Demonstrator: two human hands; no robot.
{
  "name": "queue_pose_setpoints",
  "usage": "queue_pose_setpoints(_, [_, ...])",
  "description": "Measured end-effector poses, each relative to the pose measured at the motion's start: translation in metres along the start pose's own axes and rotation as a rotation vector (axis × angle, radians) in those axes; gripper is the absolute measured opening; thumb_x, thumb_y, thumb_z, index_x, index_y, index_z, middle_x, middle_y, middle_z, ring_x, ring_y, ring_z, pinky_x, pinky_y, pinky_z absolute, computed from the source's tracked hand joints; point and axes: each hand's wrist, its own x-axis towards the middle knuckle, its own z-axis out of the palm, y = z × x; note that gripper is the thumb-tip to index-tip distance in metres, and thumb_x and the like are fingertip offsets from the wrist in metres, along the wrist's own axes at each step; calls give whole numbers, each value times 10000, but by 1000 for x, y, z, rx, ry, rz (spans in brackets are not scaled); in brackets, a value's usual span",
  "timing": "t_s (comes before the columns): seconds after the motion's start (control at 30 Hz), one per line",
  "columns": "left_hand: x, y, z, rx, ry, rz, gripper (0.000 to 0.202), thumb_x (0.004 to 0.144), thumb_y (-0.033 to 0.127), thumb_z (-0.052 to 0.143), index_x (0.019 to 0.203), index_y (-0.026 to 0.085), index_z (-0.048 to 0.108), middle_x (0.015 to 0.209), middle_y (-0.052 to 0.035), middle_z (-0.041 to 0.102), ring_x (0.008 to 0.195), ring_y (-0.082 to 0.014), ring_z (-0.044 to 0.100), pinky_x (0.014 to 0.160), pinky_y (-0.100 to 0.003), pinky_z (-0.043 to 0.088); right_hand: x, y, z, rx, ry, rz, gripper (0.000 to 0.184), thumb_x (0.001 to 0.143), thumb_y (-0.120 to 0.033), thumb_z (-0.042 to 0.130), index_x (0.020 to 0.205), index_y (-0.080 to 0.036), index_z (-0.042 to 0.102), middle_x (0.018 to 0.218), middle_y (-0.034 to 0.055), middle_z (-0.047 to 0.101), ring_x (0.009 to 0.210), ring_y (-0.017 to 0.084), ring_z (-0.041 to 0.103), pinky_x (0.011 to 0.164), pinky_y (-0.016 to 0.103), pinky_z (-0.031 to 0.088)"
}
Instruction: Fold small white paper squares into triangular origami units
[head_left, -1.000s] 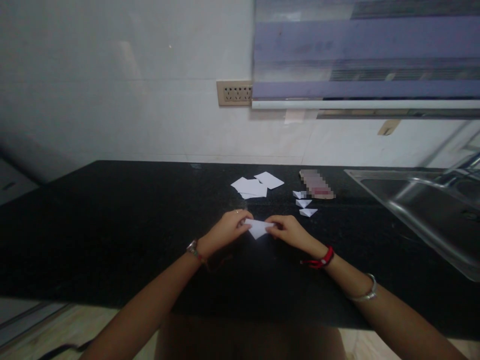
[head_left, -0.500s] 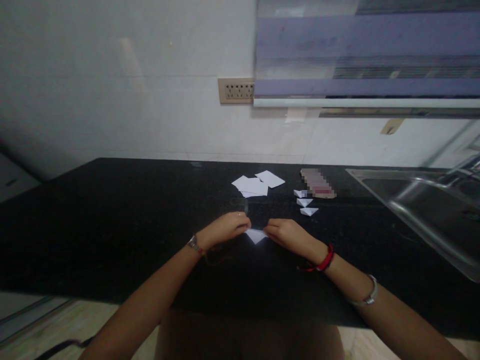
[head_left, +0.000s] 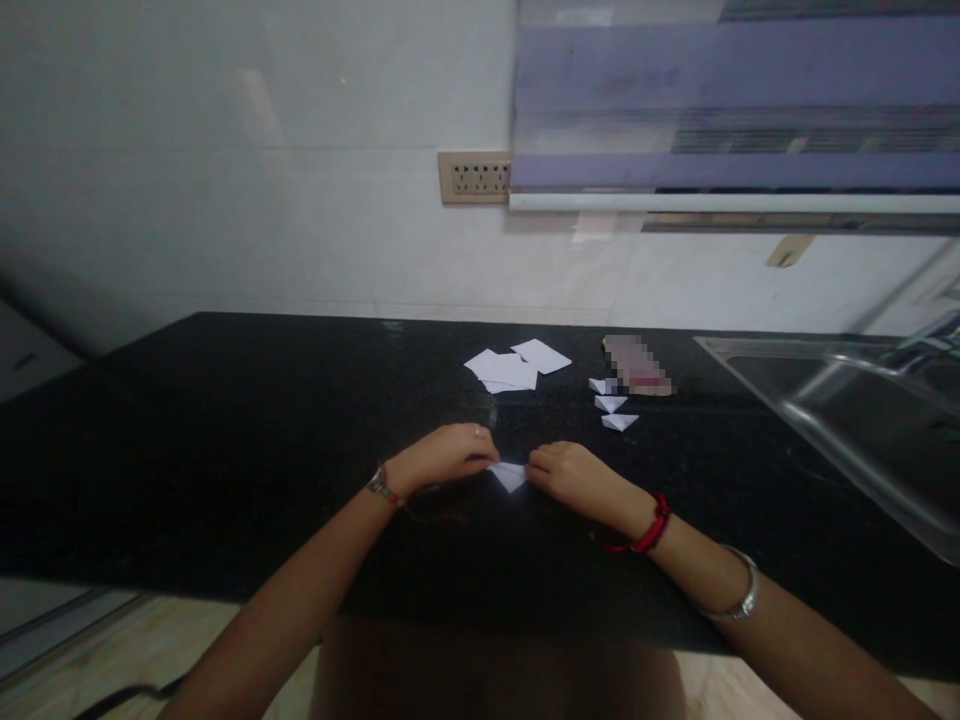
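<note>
A small white piece of paper (head_left: 511,477), folded to a triangle with its point toward me, lies between my hands over the dark countertop (head_left: 495,560). My left hand (head_left: 454,453) is closed on its left corner, fingers pinched together. On the opposite corner, the fingers of my right hand (head_left: 562,470) are closed as well. The fingertips hide both corners. Beyond my hands lie several flat white paper sheets (head_left: 510,371), partly overlapping. Folded paper pieces (head_left: 619,422) stand in a short column to the right of them.
A blurred-out flat pinkish object (head_left: 637,365) lies behind the folded pieces. At the right, a steel sink (head_left: 817,400) with a faucet (head_left: 934,340) is set into the counter. On the tiled wall are a socket panel (head_left: 474,179) and a striped blind (head_left: 735,100).
My hands have shifted very slightly, and the right fingers now cover a little more of the folded paper's corner. A crease line shows more on the paper. The other things stay put.
</note>
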Motion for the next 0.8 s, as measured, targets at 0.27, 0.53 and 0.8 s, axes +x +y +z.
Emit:
queue_pose_setpoints(0.27, [2, 3, 6, 175, -22, 50, 134, 800, 185, 441, 783, 178, 574, 802, -20, 549, 749, -125, 497, 667, -224, 377, -2, 1, -4, 106, -21, 37, 177, 816, -192, 434, 785, -130, 596, 762, 58, 560, 686, 132, 503, 617, 256, 345])
queue_pose_setpoints(0.53, [2, 9, 2, 216, -33, 27, 130, 788, 176, 441, 749, 173, 565, 811, -16, 544, 744, -123, 495, 668, -226, 371, -3, -1, -8, 153, -38, 105, 217, 823, -205, 409, 766, -136, 606, 766, 55, 566, 672, 121, 502, 600, 238, 326])
queue_pose_setpoints(0.8, [2, 12, 1, 90, -14, -33, 195, 828, 304, 409, 833, 176, 557, 849, -17, 537, 760, -117, 501, 648, -206, 381, -1, -2, -3, 115, -29, 84, 173, 811, -171, 431, 740, -131, 584, 752, 42, 558, 626, 109, 484, 556, 235, 312])
